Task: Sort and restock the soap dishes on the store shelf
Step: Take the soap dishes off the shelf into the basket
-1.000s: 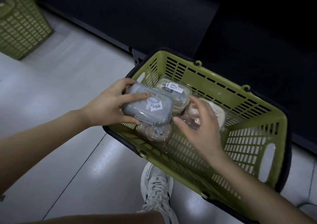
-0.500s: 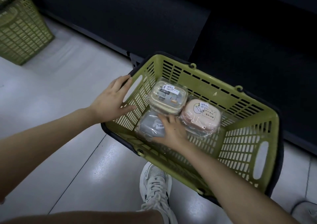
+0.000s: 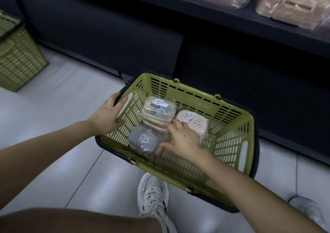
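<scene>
Bracing basket [image 3: 230, 136] with left grip [image 3: 107, 116], wide; resting right grip [image 3: 184, 140], wide, beside grey dish [image 3: 142, 140] mid-frame. Risking slip on glossy wrap.

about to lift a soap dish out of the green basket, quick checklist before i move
1. Green slatted plastic basket steadied: ok, the left hand rests on its end wall.
2. Right hand free: ok, fingers spread over the dishes, gripping none.
3. Dishes reachable: ok, the grey wrapped soap dish, cream clear-lidded soap dish and pink cartoon-printed soap dish all lie uncovered.
4. Free spot on the dark store shelf: cannot tell, only its edge shows.
5. Wrapping intact: cannot tell.
</scene>
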`<state>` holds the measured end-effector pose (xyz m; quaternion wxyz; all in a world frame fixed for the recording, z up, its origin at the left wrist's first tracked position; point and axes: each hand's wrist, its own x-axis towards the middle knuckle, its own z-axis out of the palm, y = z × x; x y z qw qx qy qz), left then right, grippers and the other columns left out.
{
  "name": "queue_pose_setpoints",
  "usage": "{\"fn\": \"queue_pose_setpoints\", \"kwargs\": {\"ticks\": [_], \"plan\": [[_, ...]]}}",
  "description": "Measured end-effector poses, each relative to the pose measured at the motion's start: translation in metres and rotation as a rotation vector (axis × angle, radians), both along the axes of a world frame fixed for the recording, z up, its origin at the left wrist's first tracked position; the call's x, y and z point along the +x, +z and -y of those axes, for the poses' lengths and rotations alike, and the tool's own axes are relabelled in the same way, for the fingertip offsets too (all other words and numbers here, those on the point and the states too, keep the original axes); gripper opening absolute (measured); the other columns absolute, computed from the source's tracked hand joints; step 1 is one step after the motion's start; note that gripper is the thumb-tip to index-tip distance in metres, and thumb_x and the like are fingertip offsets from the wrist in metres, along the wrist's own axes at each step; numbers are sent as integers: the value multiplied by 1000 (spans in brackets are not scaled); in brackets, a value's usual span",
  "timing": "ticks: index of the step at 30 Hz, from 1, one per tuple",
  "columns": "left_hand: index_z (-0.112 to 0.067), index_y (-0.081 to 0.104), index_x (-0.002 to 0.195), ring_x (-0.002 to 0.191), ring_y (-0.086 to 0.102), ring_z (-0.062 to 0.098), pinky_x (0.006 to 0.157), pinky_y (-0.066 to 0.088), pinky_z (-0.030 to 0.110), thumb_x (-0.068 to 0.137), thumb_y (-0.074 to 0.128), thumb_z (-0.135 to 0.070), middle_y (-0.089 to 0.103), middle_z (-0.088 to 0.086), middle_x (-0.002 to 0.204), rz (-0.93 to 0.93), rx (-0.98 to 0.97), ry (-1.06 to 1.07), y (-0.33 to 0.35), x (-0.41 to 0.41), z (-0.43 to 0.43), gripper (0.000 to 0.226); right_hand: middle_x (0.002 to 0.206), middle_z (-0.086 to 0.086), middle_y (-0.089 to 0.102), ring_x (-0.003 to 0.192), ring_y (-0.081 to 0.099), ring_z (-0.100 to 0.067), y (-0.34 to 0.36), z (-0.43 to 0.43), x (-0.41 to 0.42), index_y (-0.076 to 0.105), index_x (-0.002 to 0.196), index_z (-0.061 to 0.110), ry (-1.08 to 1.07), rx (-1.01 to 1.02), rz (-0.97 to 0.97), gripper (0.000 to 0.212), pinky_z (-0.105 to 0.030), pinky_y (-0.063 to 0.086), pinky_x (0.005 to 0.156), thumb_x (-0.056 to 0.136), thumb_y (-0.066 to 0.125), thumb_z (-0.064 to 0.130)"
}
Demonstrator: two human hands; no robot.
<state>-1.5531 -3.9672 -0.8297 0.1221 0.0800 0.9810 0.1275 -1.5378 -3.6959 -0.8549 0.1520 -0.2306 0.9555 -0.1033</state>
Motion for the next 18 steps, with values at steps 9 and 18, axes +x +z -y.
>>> {"fn": "queue_pose_setpoints", "kwargs": {"ticks": [9, 18], "plan": [[-9, 32, 147, 133, 33, 41, 110, 28, 43, 80, 44, -56, 32, 21, 147, -84, 37, -56, 83, -11, -98, 83, 144, 1, 39, 131, 38, -22, 95, -147, 21, 31, 148, 26, -266, 19, -158, 74, -36, 45, 93, 88, 55, 60], [-6, 56, 130, 115, 51, 29, 99, 28, 22, 84, 36, -54, 59, 13, 121, -351, 243, -436, 154, -33, -270, 69, 135, 1, 51, 120, 48, -22, 184, -298, 59, 46, 140, 22, -632, -7, -411, 60, -35, 47, 81, 90, 56, 54]]}}
